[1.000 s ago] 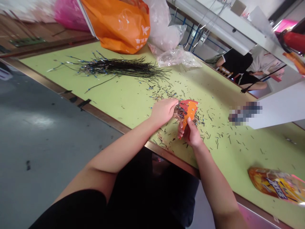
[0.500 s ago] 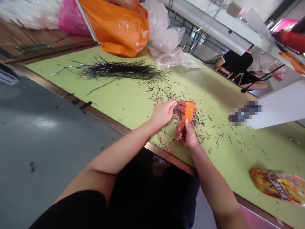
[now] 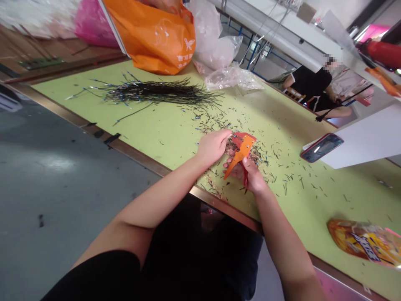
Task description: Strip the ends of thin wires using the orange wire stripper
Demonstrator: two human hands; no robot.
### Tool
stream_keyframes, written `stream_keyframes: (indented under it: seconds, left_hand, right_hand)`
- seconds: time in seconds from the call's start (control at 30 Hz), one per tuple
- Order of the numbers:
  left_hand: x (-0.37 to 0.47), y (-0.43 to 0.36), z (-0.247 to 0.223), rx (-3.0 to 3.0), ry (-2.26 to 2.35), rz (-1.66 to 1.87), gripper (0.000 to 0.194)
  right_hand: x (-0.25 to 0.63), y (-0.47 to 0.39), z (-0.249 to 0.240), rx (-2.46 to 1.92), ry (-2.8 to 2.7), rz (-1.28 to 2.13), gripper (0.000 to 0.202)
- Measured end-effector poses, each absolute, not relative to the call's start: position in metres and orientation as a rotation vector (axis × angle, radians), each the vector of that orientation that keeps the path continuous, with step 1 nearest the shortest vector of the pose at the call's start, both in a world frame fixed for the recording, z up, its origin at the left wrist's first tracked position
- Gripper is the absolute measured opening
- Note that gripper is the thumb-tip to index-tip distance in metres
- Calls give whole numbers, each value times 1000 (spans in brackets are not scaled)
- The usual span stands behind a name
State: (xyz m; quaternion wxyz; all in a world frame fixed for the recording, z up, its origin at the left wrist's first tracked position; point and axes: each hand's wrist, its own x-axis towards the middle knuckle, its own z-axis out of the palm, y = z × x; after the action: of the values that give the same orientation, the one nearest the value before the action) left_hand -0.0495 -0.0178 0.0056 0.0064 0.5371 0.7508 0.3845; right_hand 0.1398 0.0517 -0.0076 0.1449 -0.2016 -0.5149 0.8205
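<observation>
My right hand (image 3: 250, 173) is wrapped round the handles of an orange and red wire stripper (image 3: 246, 146), and the handles are spread apart. Its red jaws point up and to the left, towards my left hand (image 3: 214, 145). The fingers of that hand are pinched at the jaws on a thin dark wire (image 3: 234, 136), most of which is hidden. Beneath the tool lies a heap of cut wire bits and stripped ends (image 3: 231, 147). Farther back on the green table, a loose bundle of black wires (image 3: 163, 91) with blue and silvery ends is spread out.
An orange bag (image 3: 159, 37) and clear plastic bags (image 3: 216, 46) stand at the back. To the right are a phone (image 3: 322, 147) against a white panel (image 3: 357, 138) and a yellow snack packet (image 3: 363, 242). The table's edge (image 3: 150, 163) runs before me. A person (image 3: 310, 81) sits beyond.
The wire stripper's handles have opened from squeezed together to spread apart, and my right fingers have loosened with them. My left hand has stayed almost in place at the jaws.
</observation>
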Motion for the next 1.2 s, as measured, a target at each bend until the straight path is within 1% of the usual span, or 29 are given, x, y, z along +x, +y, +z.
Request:
stream_keyframes:
  seconds: [0.27,0.4,0.83,1.2]
  left_hand:
    - [-49,-18,7,1730,2362,1176,37]
    - [-48,-17,5,1770,2373,1151,35]
    - [-49,-14,-1,1842,2370,1181,38]
    - [-46,-16,2,1808,2384,1127,38]
  right_hand:
    - [140,53,-6,-627,-1324,2306,45]
    - [143,55,-2,-624,-1330,2329,41]
    - [141,53,-4,-734,-1350,2336,50]
    - [135,48,4,-785,-1443,2225,56]
